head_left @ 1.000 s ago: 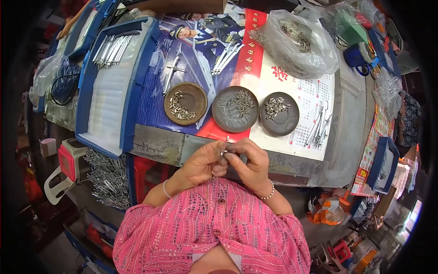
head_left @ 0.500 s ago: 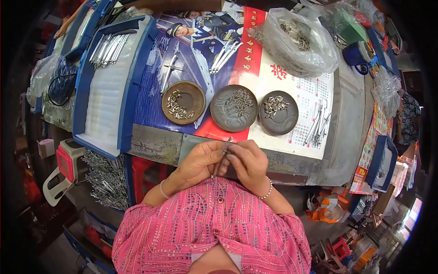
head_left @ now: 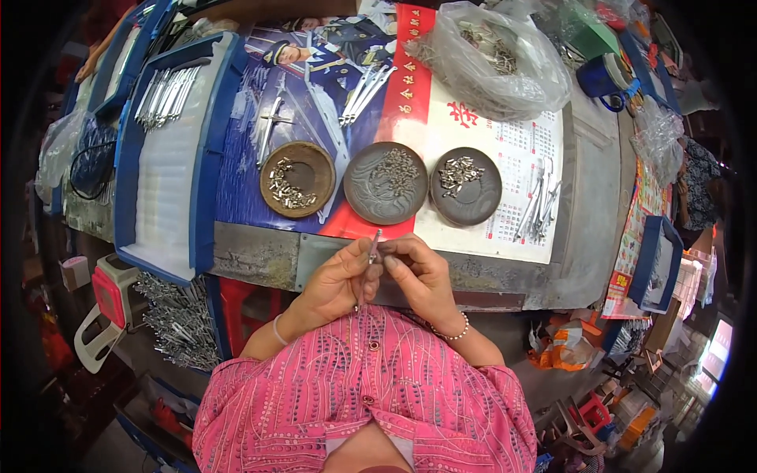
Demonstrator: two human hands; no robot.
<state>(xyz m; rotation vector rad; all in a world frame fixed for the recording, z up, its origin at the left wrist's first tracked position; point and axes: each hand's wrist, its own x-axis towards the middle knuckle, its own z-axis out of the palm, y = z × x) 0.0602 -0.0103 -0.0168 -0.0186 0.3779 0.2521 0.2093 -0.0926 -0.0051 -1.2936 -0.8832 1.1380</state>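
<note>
Slim metal rod (head_left: 375, 245) sits just before the near edge of the work surface (head_left: 583, 260); I see the left hand (head_left: 335, 282) pinching it, thumb against curled fingers. The right hand (head_left: 426, 277) bends inward, fingertips near the rod; whether they grip anything I cannot tell. The rod's long axis runs near to far, upper end leaning slightly right. Outward I count three round dishes (head_left: 365, 187) along the near edge, and one plastic bag (head_left: 533, 85) toward the far edge.
</note>
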